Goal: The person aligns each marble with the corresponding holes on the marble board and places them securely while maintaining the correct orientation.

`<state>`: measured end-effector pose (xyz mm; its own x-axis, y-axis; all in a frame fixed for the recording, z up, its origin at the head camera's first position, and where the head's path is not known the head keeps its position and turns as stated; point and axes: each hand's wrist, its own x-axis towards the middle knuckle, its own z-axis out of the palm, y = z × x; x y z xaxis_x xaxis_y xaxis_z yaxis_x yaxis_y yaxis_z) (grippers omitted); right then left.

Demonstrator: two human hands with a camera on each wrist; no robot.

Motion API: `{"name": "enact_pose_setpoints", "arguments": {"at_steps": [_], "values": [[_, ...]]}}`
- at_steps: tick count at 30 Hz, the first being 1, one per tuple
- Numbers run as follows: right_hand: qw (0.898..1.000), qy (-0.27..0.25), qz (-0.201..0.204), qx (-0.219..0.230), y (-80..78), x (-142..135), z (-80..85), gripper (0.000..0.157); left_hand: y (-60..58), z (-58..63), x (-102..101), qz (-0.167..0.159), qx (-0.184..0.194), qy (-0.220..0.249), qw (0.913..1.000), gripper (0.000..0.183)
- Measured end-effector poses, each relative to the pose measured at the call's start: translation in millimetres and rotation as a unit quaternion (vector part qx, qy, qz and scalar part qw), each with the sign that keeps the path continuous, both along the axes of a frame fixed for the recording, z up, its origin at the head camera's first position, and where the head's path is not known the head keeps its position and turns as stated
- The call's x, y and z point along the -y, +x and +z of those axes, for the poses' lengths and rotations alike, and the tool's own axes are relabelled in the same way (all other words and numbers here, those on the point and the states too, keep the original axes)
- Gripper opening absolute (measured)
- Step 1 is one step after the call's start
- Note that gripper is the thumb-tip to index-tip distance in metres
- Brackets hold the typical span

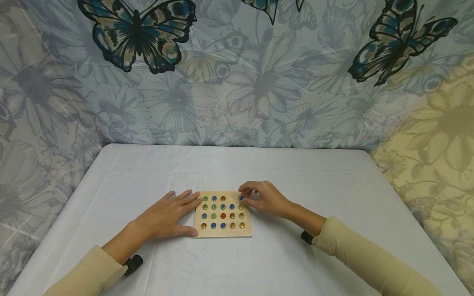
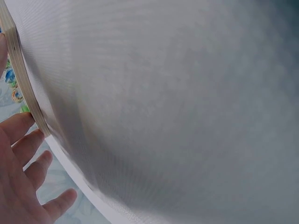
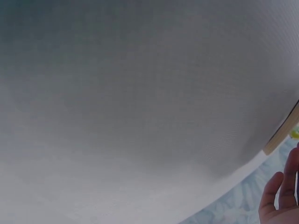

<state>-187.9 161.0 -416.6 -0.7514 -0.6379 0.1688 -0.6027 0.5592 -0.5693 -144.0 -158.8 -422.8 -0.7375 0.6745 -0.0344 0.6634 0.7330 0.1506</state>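
A light wooden board [image 1: 228,234] lies flat on the table, with rows of blue, green, amber and red glass marbles in its hollows. My left hand [image 1: 168,216] steadies its left side, thumb at the near corner and spread fingers along the edge. That hand [image 2: 18,163] also shows in the left wrist view against the board's edge [image 2: 23,70]. At the far right corner, thumb and index of my right hand [image 1: 268,199] pinch a blue marble [image 1: 241,198]. The right wrist view catches only some fingers of the right hand [image 3: 282,191] beside the board's corner [image 3: 275,140].
A white cloth covers the table [image 1: 296,172]. Behind it hangs a floral fabric backdrop [image 1: 266,86] printted with butterflies, with patterned fabric on both sides too. A dark wrist camera [image 1: 133,265] sits at the left sleeve, another camera [image 1: 307,237] at the right.
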Motion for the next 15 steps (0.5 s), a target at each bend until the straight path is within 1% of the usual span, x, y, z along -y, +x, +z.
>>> {"name": "enact_pose_setpoints", "arguments": {"at_steps": [7, 15], "values": [[1.000, 0.003, -0.008, 0.000, -2.7, 11.3, -2.1, 0.026, -0.5, 0.7, 0.1, 0.001, 0.004, -0.008, 1.0000, 0.092], [0.999, 0.020, -0.039, 0.000, -3.5, 24.0, -2.8, 0.025, 0.0, 0.9, -0.2, 0.005, 0.006, -0.007, 0.9999, 0.091]]}}
